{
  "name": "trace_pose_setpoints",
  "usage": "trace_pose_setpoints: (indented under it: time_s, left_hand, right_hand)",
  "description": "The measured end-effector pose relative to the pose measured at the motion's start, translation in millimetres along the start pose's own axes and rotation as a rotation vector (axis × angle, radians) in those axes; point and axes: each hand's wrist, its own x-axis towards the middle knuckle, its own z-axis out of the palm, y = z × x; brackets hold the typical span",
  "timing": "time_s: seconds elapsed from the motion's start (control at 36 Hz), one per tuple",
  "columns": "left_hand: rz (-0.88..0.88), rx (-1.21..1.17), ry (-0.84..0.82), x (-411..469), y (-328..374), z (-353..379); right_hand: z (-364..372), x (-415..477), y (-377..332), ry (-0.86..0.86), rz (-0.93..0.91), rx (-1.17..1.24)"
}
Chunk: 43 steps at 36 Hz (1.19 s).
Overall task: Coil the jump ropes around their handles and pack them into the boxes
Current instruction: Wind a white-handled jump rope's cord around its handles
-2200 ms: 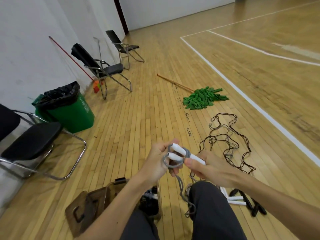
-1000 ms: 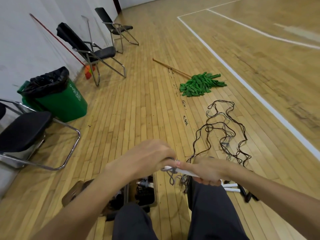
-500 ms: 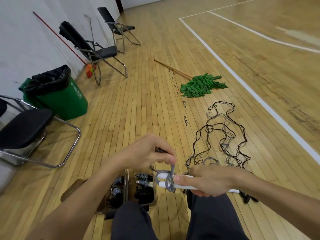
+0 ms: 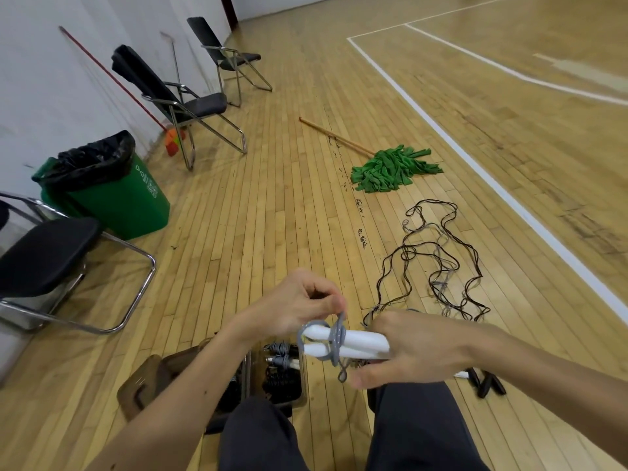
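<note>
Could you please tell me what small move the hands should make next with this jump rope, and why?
Probably pull the grey rope snug with the left hand, which pinches it, while the right hand grips the white handles. The wrap looks slack, and a small loop dangles below.

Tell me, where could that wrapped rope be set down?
Bare boards lie between the bin and the mop. Crowded: loose ropes and black handles to the right; the box at the near edge holds ropes already.
</note>
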Motion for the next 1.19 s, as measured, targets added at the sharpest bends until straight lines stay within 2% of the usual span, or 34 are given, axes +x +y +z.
trace_pose_setpoints:
  time_s: [0.11, 0.14, 0.19, 0.25, 0.36, 0.53, 0.67, 0.78, 0.89, 0.97, 1.03, 1.06, 1.14, 1.19]
  left_hand:
    - [0.027, -0.026, 0.107, 4, -10, 3]
    - [0.003, 0.006, 0.164, 3, -10, 6]
    - [-0.148, -0.085, 0.224, -2, -8, 14]
    - [-0.126, -0.117, 0.213, -2, -12, 19]
    - [-0.135, -0.127, 0.362, 9, -4, 28]
    - [-0.084, -0.173, 0.455, 16, -8, 41]
    - [-0.004, -0.107, 0.406, 11, -19, 48]
    - [-0.035, -0.093, 0.392, 6, -17, 49]
    - [-0.048, -0.125, 0.235, -4, -16, 30]
    - [-0.006, -0.132, 0.005, -14, -14, 6]
    - [0.05, -0.213, -0.152, -17, -16, -3]
    - [0.064, -0.285, -0.152, -18, -15, -5]
    - [0.064, -0.693, 0.096, -18, -4, -10]
    - [0.077, -0.818, 0.233, -16, -2, -11]
  right_hand:
    - [-6, 4, 4, 0.03, -0.034, 0.13]
    - [-8, 4, 5, 0.033, -0.044, 0.182]
    - [-13, 5, 5, 0.039, -0.073, 0.291]
    - [-17, 7, 5, 0.059, -0.097, 0.386]
    - [-21, 10, 8, 0.12, -0.121, 0.573]
    - [-24, 16, 12, 0.248, -0.072, 0.679]
    - [-28, 18, 15, 0.33, -0.013, 0.644]
    - [-25, 20, 16, 0.376, -0.016, 0.611]
    - [-20, 22, 18, 0.331, 0.001, 0.584]
    - [-19, 21, 19, 0.292, 0.013, 0.646]
    - [-20, 19, 18, 0.273, 0.0, 0.664]
    - [-20, 19, 18, 0.263, -0.011, 0.663]
    - [-19, 19, 17, 0.227, -0.027, 0.62]
    - [-17, 20, 16, 0.203, -0.025, 0.59]
